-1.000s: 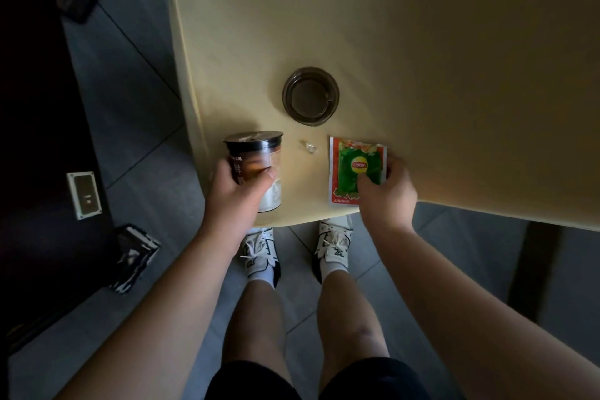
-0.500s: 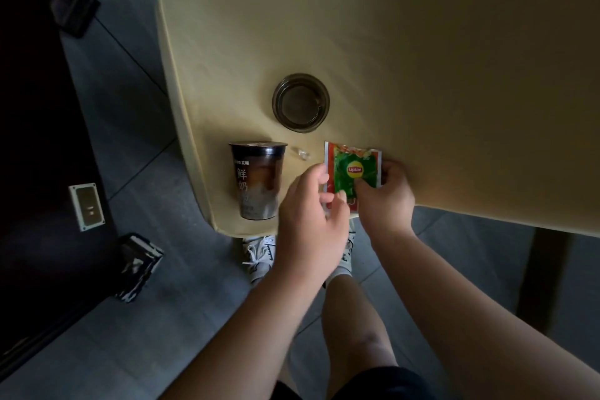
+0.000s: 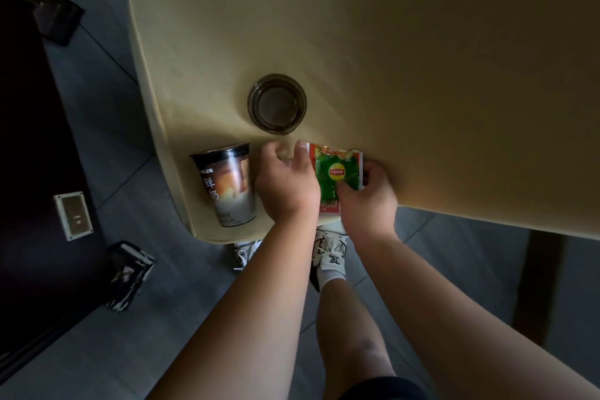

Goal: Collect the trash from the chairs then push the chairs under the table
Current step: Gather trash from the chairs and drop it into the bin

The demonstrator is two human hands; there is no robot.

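A: Where did things sit in that frame?
B: All on the desk (image 3: 422, 58), near its front-left corner. Landmark was the cup (image 3: 227, 185): sealed, upright, close to the desk edge. Packet (image 3: 336, 172) lay flat just right of the cup, hanging a bit over the edge. Glass dish (image 3: 277, 103) sat behind the cup, to the right.
A: Hands?
B: Right hand (image 3: 367, 195) had a closed grip on the packet's near-right corner, thumb on top. Left hand (image 3: 285, 185) was between cup and packet, fingers curled loosely, touching the packet's left edge. Something small and pale seemed to sit between its fingertips; too blurred to tell whether it was gripped.
A: Handling?
B: My read: packet was light, limp foil, probably slick. Best pinched at an edge or corner. Cup looked stiffer but thin-walled, likely still holding liquid, so heavier. Should be taken around the mid-body, kept upright, not squeezed.
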